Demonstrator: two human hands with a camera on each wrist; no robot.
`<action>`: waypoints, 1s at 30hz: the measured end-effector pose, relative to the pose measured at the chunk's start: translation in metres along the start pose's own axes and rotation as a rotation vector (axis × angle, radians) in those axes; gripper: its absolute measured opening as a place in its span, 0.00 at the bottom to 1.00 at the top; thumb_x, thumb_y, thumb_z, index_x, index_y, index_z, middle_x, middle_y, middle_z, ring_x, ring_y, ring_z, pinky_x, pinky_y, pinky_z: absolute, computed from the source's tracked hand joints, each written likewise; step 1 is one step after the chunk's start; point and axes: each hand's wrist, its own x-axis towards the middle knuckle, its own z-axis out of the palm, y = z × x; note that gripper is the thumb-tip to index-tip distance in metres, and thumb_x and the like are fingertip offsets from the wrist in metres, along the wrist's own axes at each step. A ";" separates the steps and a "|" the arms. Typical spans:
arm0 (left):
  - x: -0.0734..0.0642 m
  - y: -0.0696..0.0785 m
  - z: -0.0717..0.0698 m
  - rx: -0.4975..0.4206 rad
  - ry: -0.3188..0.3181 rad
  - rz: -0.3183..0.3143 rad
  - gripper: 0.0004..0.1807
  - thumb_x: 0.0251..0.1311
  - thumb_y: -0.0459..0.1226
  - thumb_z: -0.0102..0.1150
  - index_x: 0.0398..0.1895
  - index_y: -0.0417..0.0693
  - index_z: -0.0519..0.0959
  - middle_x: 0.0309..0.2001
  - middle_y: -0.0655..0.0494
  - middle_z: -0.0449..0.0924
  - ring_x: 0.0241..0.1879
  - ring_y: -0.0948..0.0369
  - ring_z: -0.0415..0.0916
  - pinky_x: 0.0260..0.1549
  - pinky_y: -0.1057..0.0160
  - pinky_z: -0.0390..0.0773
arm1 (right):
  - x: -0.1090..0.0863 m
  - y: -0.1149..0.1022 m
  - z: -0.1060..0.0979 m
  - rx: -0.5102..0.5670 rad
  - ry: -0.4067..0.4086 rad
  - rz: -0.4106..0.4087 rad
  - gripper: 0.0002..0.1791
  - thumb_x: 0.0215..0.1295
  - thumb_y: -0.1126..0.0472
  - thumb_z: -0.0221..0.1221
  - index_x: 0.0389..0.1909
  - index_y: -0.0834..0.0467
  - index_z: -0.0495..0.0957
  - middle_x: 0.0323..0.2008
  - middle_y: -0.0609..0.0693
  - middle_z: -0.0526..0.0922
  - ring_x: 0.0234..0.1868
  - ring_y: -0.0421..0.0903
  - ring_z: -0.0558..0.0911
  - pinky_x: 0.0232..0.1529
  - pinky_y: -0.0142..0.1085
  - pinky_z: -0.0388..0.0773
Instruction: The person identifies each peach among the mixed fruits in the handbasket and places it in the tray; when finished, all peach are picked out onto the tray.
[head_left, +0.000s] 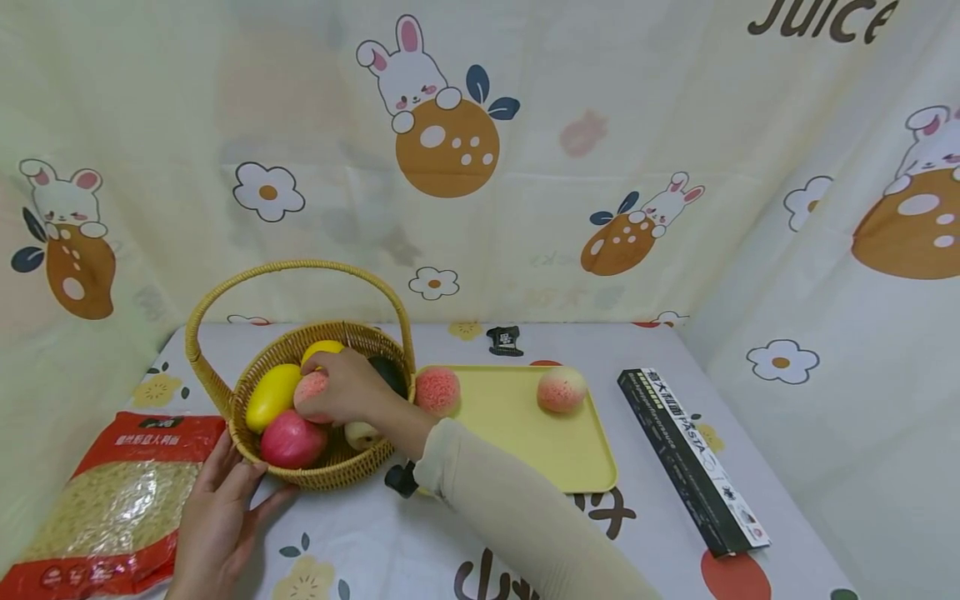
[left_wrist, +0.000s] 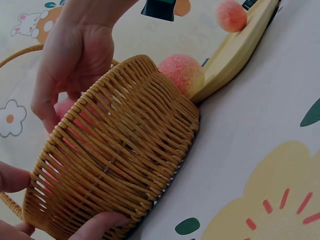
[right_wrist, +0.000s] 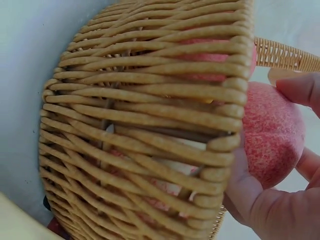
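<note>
My right hand [head_left: 337,387] grips a pink peach [right_wrist: 272,132] by the wicker basket's [left_wrist: 117,135] rim, thumb and fingers around the fruit. Low on the left side of the basket, my left hand [head_left: 225,508] holds the wall, a finger near the rim and the thumb [left_wrist: 102,225] lower down. Inside the basket lie a yellow mango-shaped fruit [head_left: 272,398], a deep pink round fruit [head_left: 294,440], a second yellow fruit [head_left: 324,347], a dark green fruit [head_left: 389,373] and a pale fruit [head_left: 362,435], partly hidden by the right hand.
Right of the basket is a yellow tray [head_left: 517,454] with two more peaches, one at its left end [head_left: 437,391] and one near its back right [head_left: 561,390]. A black pasta box [head_left: 686,462] lies farther right. A red-edged pasta bag [head_left: 120,500] lies left; the arched basket handle [head_left: 300,265] stands upright.
</note>
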 end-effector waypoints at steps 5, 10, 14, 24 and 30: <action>0.001 0.000 0.000 0.002 0.012 -0.006 0.41 0.79 0.37 0.49 0.83 0.87 0.47 0.88 0.62 0.41 0.81 0.54 0.53 0.56 0.46 0.84 | -0.003 -0.001 -0.001 0.092 -0.017 0.006 0.25 0.59 0.58 0.73 0.59 0.52 0.81 0.46 0.47 0.81 0.23 0.50 0.87 0.28 0.36 0.88; 0.001 0.001 0.000 0.000 0.009 -0.010 0.42 0.79 0.37 0.49 0.83 0.87 0.47 0.88 0.62 0.41 0.80 0.55 0.54 0.55 0.47 0.85 | -0.009 -0.002 -0.004 0.213 -0.042 0.002 0.23 0.60 0.61 0.73 0.57 0.50 0.80 0.46 0.47 0.81 0.26 0.49 0.89 0.34 0.43 0.91; 0.000 0.001 -0.001 -0.005 -0.007 -0.007 0.42 0.79 0.36 0.48 0.83 0.87 0.47 0.88 0.62 0.41 0.81 0.55 0.54 0.53 0.49 0.87 | -0.017 -0.003 -0.007 0.326 -0.045 -0.009 0.24 0.59 0.64 0.74 0.56 0.50 0.80 0.45 0.46 0.81 0.31 0.43 0.88 0.37 0.48 0.92; 0.000 0.001 0.000 0.006 0.012 -0.007 0.41 0.79 0.37 0.49 0.82 0.89 0.47 0.88 0.63 0.41 0.81 0.53 0.54 0.57 0.46 0.82 | -0.033 0.001 -0.022 0.493 -0.072 -0.050 0.24 0.60 0.67 0.71 0.57 0.51 0.80 0.49 0.48 0.81 0.37 0.44 0.88 0.41 0.54 0.91; 0.000 0.002 0.001 0.005 0.023 -0.002 0.41 0.79 0.37 0.50 0.82 0.89 0.48 0.88 0.63 0.42 0.80 0.53 0.55 0.55 0.47 0.84 | -0.042 0.005 -0.032 0.537 -0.066 -0.057 0.24 0.62 0.68 0.69 0.59 0.52 0.79 0.53 0.48 0.80 0.35 0.51 0.90 0.41 0.55 0.91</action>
